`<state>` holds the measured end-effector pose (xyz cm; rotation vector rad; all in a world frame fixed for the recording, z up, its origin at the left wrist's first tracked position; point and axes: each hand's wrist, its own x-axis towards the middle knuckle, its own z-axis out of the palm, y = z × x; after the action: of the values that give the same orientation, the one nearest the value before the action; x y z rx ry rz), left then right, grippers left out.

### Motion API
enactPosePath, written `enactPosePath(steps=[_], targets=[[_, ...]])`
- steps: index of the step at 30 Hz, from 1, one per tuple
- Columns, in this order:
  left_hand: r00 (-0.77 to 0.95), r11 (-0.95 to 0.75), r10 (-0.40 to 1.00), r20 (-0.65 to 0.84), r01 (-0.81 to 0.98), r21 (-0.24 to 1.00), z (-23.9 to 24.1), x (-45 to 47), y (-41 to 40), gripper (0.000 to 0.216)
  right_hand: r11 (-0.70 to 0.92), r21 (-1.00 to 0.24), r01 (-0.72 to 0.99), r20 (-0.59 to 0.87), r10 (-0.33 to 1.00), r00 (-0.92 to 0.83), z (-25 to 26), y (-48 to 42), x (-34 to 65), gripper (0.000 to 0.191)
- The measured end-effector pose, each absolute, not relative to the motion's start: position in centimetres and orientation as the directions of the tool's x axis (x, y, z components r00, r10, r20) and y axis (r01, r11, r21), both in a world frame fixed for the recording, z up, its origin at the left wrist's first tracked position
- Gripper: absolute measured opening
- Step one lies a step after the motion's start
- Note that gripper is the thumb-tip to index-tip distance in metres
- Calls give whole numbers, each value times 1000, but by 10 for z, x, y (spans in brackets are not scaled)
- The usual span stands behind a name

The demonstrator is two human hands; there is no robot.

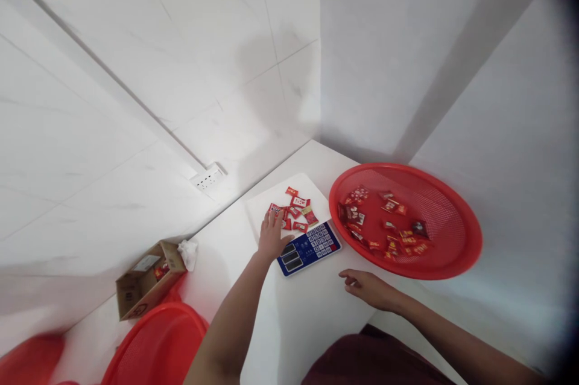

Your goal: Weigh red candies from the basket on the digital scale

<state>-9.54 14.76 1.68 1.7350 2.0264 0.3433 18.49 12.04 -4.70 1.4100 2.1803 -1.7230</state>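
Several red wrapped candies [299, 201] lie spread on the white pan of a digital scale [259, 216]. The scale's blue keypad panel [312, 250] faces me. My left hand [272, 239] reaches over the pan's left side, fingers stretched out and touching the candies there; what lies under the fingertips is partly hidden. My right hand [368, 287] hovers near the table's front edge, fingers loosely bent and apart, holding nothing. Just beyond it stands a round red mesh basket [446, 216] with more red and dark wrapped candies [392, 245] inside.
A cardboard box [149, 282] with a few red packets stands at the left by the wall, beside crumpled white tissue [188, 254]. Another red basket [156, 349] is at the lower left. A power strip [208, 178] is fixed to the wall above the white table [226, 264].
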Motion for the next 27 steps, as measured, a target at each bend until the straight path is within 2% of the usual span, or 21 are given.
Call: enactPosePath(steps=[2,3,7,12,19,24,27], targets=[[-44,110,964,-263,964,243,15,-103,161,87,-30,-762,647,-521,620,-586,-46,119,187,44],[-35,94,955,-295,978,189,15,-107,167,90,-37,-760,649,-527,620,-581,-45,118,188,43],[20,31,943,-331,988,150,15,-121,184,92,-69,-735,675,-567,609,-555,-42,113,192,43],[2,35,956,-294,992,122,17,-118,190,58,-59,-722,689,-582,591,-559,-38,108,191,44],[-204,247,945,-255,958,148,17,-111,179,33,-29,-729,684,-559,602,-570,-39,105,185,44],[-320,363,928,-190,891,273,25,-120,162,35,-17,-729,684,-555,599,-577,-38,101,185,41],[-466,467,879,-99,802,372,38,-126,137,33,-18,-739,673,-551,591,-589,-35,101,184,40]])
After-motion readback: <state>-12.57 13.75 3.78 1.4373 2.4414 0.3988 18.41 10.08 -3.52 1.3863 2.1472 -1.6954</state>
